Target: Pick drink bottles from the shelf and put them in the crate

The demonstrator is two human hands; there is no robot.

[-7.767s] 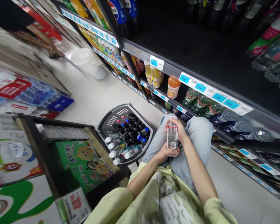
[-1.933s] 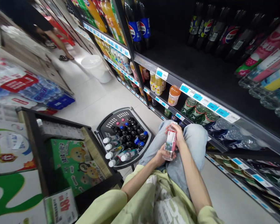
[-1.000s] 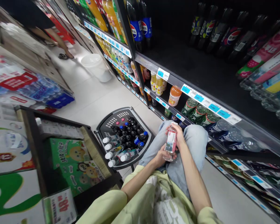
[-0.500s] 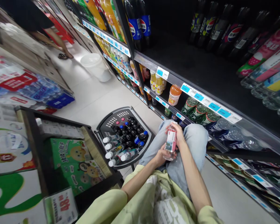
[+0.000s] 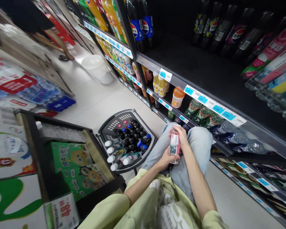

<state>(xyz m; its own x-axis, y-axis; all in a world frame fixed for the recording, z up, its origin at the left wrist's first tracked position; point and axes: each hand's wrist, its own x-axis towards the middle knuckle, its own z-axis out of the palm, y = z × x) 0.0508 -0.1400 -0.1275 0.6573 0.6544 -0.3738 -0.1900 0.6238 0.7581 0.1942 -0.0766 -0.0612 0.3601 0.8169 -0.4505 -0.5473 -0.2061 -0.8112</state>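
Over my knees I hold a clear plastic bottle point(image 5: 174, 143) with a red and white label. My left hand point(image 5: 167, 158) is closed around its lower part. Near the top, my right hand point(image 5: 181, 135) grips the same bottle, its fingers at the cap end. To the left of my legs stands a dark shopping basket point(image 5: 112, 118) on the floor. It contains several dark bottles point(image 5: 131, 133), some with blue caps, and several white-capped bottles point(image 5: 119, 156) lying slanted along its near side.
On the right, a shelf point(image 5: 171, 54) carries cola bottles point(image 5: 143, 27) and other drinks. A lower shelf holds an orange-capped bottle point(image 5: 178, 97) and green bottles point(image 5: 195, 108). A white bucket point(image 5: 95, 66) stands in the aisle. Boxes point(image 5: 73, 159) fill a left stand; a person point(image 5: 50, 35) is beyond.
The fingers of my left hand have shifted slightly around the bottle's lower part. Both hands stay on the bottle, and the basket has not moved.
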